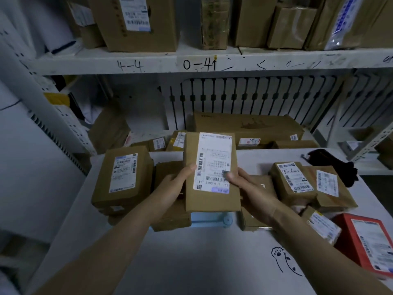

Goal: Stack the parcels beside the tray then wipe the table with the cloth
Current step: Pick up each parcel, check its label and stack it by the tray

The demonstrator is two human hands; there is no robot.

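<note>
Table [191, 262]: white top; a paw doodle [278, 252] is drawn near the front right.
Red parcel [365, 241]: lies at the near right edge, label up, with a small brown packet [321, 224] just beside it.
Left hand [172, 186]: grips the left side of the held parcel [210, 173], thumb on the label, fingers curled beneath.
Right hand [253, 188]: grips the right side of the held parcel the same way, thumb pressed on the barcode.
Held parcel: brown, label facing up, raised above the table centre.
Tray [210, 219]: light blue; only its near edge shows, under the held parcel.
Left stack [123, 177]: labelled brown parcels piled left of the tray (the lower ones are mostly hidden).
Right parcels [293, 182]: two labelled brown ones lean together, right of the tray.
Cloth [331, 165]: black, crumpled at the table's far right, behind the right parcels.
Long box [244, 126]: lies beyond the table's far edge.
Shelf [212, 62]: marked "4-4" and "0-41", loaded with cartons.
</note>
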